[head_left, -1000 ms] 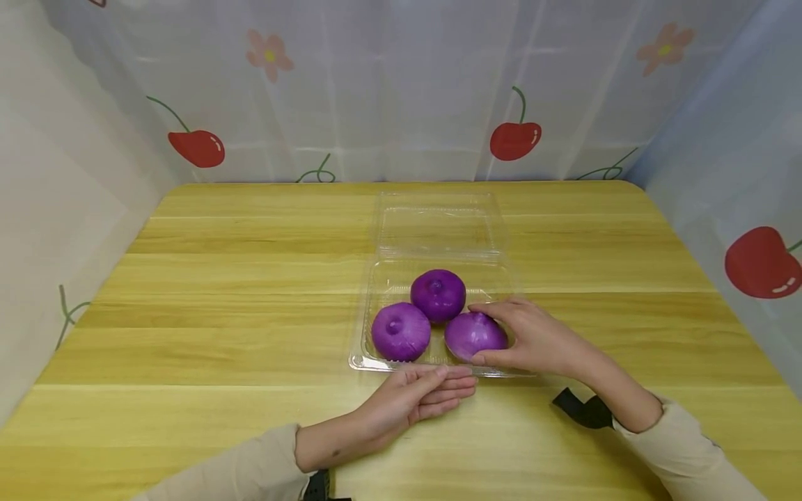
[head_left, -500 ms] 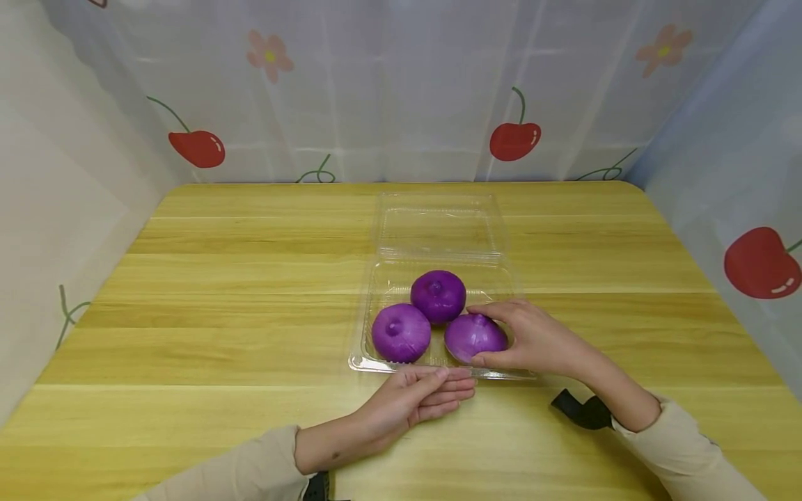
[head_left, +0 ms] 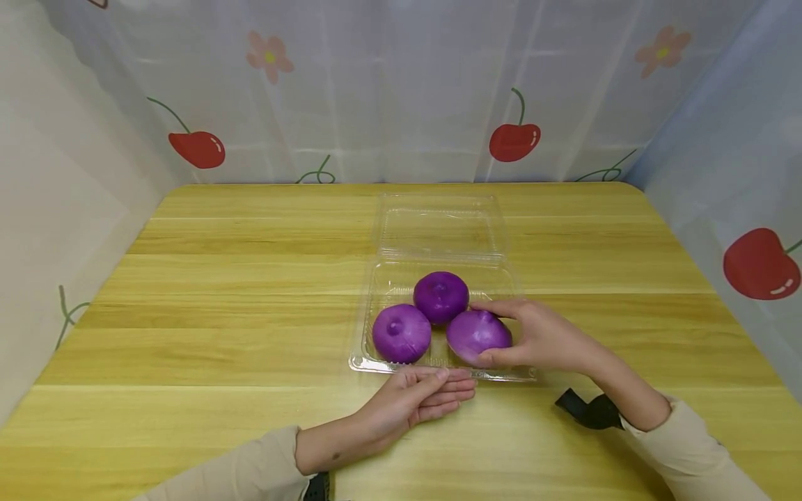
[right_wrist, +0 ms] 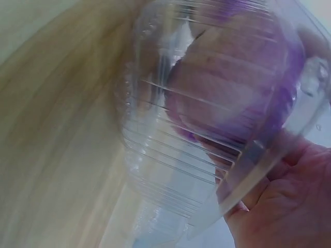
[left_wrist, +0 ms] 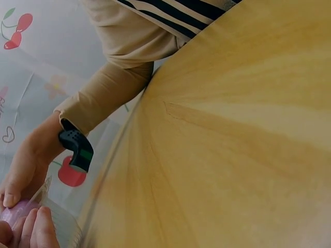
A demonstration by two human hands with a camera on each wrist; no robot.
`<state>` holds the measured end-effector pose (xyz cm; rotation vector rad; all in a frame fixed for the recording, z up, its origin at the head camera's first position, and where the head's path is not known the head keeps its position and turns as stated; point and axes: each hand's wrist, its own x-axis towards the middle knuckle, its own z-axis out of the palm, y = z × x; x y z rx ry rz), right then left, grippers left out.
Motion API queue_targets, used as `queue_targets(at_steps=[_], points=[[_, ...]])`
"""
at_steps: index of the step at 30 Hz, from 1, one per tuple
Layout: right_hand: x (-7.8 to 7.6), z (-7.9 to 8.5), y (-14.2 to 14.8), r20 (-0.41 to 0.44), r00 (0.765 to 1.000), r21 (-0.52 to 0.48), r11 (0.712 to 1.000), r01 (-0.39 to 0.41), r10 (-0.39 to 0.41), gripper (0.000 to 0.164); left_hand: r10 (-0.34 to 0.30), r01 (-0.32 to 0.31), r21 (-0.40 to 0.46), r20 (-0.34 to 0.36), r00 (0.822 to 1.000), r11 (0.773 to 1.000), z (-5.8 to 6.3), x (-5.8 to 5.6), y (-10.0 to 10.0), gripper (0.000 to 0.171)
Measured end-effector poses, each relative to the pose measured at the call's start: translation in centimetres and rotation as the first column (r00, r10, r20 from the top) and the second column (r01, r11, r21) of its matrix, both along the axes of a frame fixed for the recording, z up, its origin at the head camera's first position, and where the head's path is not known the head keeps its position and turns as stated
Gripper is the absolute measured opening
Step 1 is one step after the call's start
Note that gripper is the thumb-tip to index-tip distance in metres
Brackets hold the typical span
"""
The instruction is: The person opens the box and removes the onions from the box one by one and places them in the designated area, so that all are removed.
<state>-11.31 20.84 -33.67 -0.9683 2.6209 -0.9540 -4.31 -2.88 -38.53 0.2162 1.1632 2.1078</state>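
A clear plastic clamshell box lies on the table with three purple onions inside. My right hand grips the right-hand onion, thumb at the near side and fingers at the far side. Beside it sit the left onion and, behind both, the darker back onion. My left hand has straight fingers along the box's front rim and appears to touch it. In the right wrist view the held onion shows through the ribbed plastic wall. The left wrist view catches only part of the hands at its lower left.
The box's clear lid is folded back flat toward the far side. The wooden table ends at a curtain printed with cherries and flowers. A black strap hangs from the right wrist.
My right hand has shifted slightly to the right with its onion. The back onion has also moved a little to the right. The left hand stays in place.
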Motion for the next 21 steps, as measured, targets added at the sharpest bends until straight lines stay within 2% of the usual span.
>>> queue_targets(at_steps=[6,11,13,18,21], points=[[0.0,0.5,0.7,0.11,0.994,-0.088,0.996,0.002,0.008,0.065,0.002,-0.002,0.001,-0.004,1.0,1.0,-0.1,0.0,0.0,0.038],[-0.4,0.9,1.6,0.137,0.991,-0.164,0.986,0.01,0.013,0.057,0.001,-0.001,-0.001,-0.006,1.0,1.0,-0.1,0.0,0.0,0.038],[-0.5,1.2,2.0,0.117,0.993,-0.177,0.984,0.028,-0.007,0.056,0.005,-0.005,0.0,-0.006,1.0,1.0,-0.1,0.0,0.0,0.038],[-1.1,2.2,3.6,0.138,0.984,-0.2,0.97,0.138,-0.112,0.055,0.005,-0.005,0.002,-0.012,1.0,1.0,-0.1,-0.1,0.0,0.037],[-1.7,2.2,4.9,0.208,0.963,-0.255,0.942,0.22,-0.169,0.052,0.003,-0.003,0.003,-0.017,1.0,1.0,-0.1,-0.1,0.0,0.037]])
